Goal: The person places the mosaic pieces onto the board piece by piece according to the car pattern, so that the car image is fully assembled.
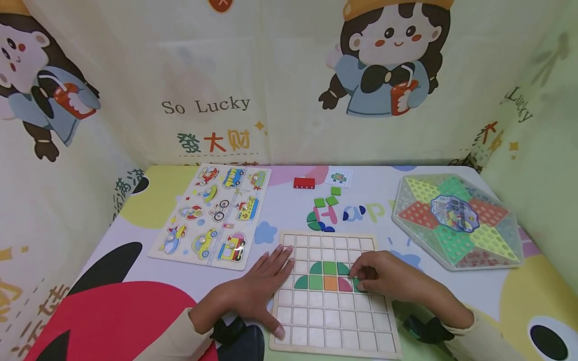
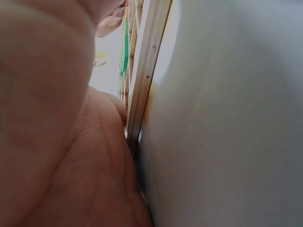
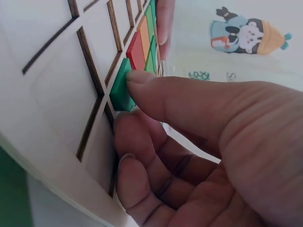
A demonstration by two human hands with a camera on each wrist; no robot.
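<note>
A wooden grid board (image 1: 334, 321) lies at the table's near edge. Two rows of coloured tiles sit in its middle: green ones (image 1: 330, 268), an orange one (image 1: 330, 284) and a red one (image 1: 345, 286). My right hand (image 1: 359, 282) pinches a green tile (image 3: 120, 87) between thumb (image 3: 147, 80) and fingers, down in a cell just right of the red tile. In the head view that tile is mostly hidden under the fingers. My left hand (image 1: 275, 273) lies flat with fingers spread on the board's left edge (image 2: 147, 71); its palm (image 2: 57, 142) fills the left wrist view.
Loose green and blue tiles (image 1: 325, 210) lie just beyond the board, with a red block (image 1: 304, 183) and a small pattern card (image 1: 338, 176) farther back. A vehicle puzzle (image 1: 214, 215) lies to the left, a hexagonal checkers box (image 1: 456, 220) to the right. Printed cloth walls enclose the table.
</note>
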